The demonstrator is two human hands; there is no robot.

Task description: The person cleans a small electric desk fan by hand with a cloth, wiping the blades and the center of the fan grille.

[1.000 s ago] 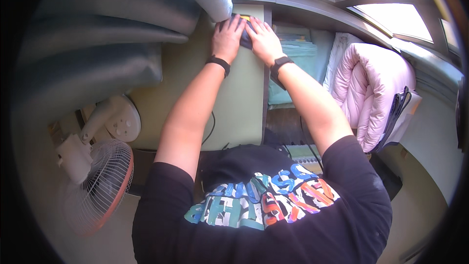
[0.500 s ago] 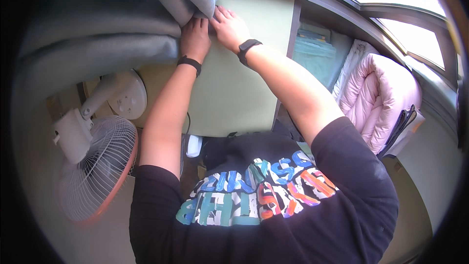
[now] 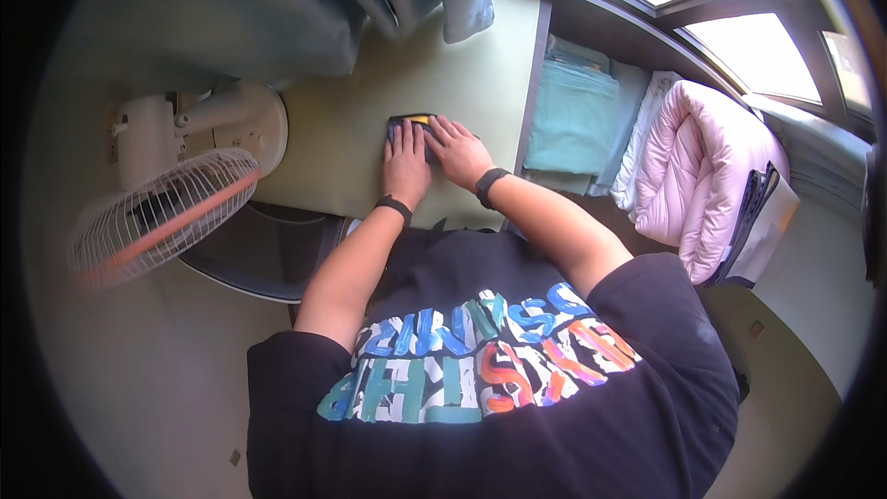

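In the head view, the person's left hand (image 3: 407, 169) and right hand (image 3: 463, 155) lie flat over a dark pad with yellow trim (image 3: 418, 118), upper centre of the frame, probably to press it evenly against the pale green counter (image 3: 323, 143). Left fingers sit nearly together; right fingers fan slightly. A curtain (image 3: 305, 28) hangs upper left.

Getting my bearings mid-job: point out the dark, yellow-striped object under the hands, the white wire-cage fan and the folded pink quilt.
Dark, yellow-striped object (image 3: 419, 119), head view: exposed yellow strip.
White wire-cage fan (image 3: 176, 221), head view: orange rim.
Folded pink quilt (image 3: 710, 176), head view: puffy side.
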